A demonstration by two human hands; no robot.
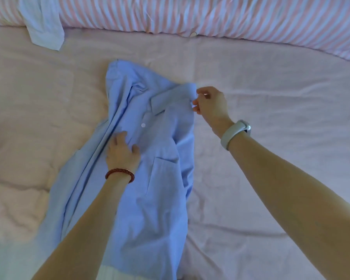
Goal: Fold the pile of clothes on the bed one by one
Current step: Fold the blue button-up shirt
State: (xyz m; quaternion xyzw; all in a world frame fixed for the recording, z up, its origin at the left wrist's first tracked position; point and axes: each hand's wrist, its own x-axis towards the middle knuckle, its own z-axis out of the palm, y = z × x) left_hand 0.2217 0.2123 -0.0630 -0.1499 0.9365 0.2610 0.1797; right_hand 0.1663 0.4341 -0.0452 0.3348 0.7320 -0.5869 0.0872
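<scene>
A light blue button-up shirt [156, 178] lies front up on the pink bed sheet [271, 178], collar toward the far side, with a chest pocket and a white button showing. Its left half is bunched in long folds. My left hand [122, 151], with a red bead bracelet, presses flat on the shirt near the placket. My right hand [209, 104], with a white wristband, pinches the shirt's right shoulder edge beside the collar.
A pale blue-white garment [43, 27] hangs over a pink and white striped duvet [210, 15] rolled along the far edge of the bed. The sheet stretches wide to the right and left of the shirt.
</scene>
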